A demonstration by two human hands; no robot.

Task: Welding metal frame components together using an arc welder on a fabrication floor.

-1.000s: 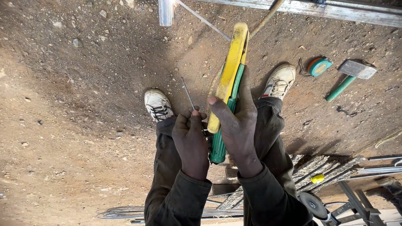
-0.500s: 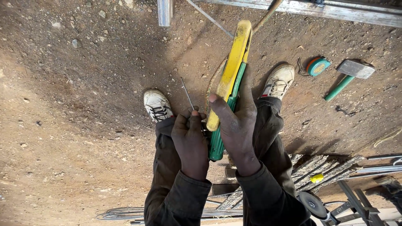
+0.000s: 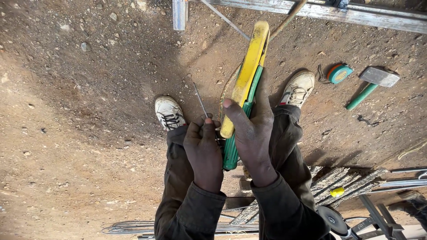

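Between shoes: hands w/ cutters.

Harsh sunlight on the dirt ground, my broad shadow darkening its upper middle, sharp focus, wide-angle bending at edges

Yellow and green against brown earth.

The long-handled metal cutter has one bright yellow handle and one green handle with a ribbed green grip. The thin steel wire is dull grey. Both canvas shoes are off-white with dark laces, under dark olive trousers and sleeves. The round tape measure is teal with an orange face; the hammer has a grey head and green shaft. The dirt ground is reddish brown, speckled with pale pebbles.
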